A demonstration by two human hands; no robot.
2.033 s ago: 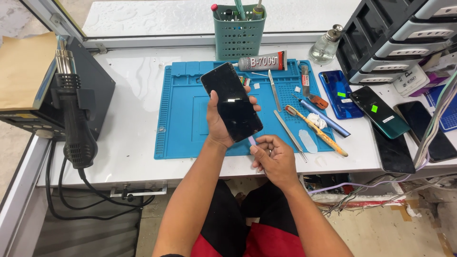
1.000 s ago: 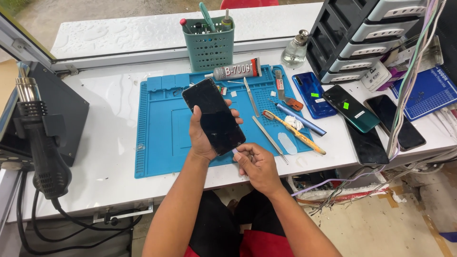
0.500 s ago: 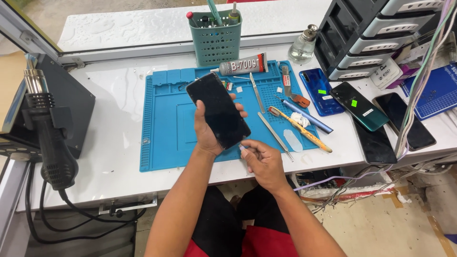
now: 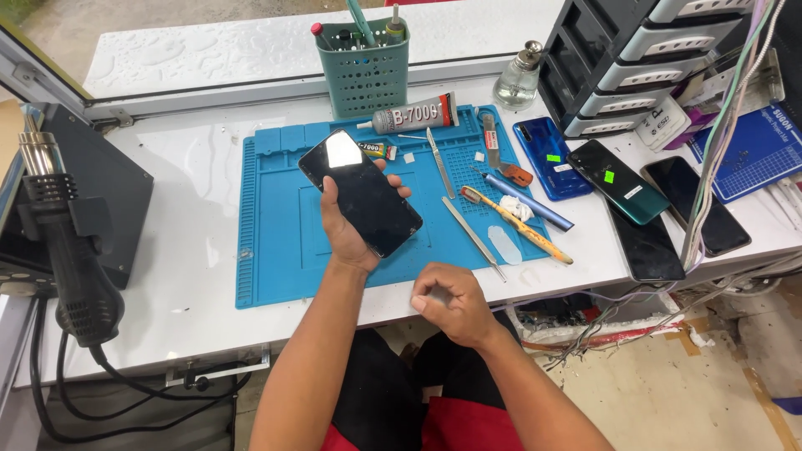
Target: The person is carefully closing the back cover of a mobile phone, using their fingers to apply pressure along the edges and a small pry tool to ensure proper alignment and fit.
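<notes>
1. One glossy black flat phone [image 4: 361, 194], mid-frame over the ribbed blue rubber mat [image 4: 276, 225], sits gripped in the left hand [image 4: 344, 230].
2. The right hand [image 4: 451, 302], lower centre, has its fingers curled shut; whether they hold anything cannot be told.

Five phones are being counted: one black phone [image 4: 361, 194] held up, one blue phone [image 4: 550, 157], one green phone [image 4: 618, 181] and two dark phones [image 4: 648, 247] [image 4: 696, 205] lying on the surface [image 4: 192, 167]. One blue mat [image 4: 276, 225], one green basket [image 4: 365, 67], one glue tube [image 4: 413, 114], one glass bottle [image 4: 518, 79] and one hot-air gun [image 4: 63, 242] are being seen.
</notes>
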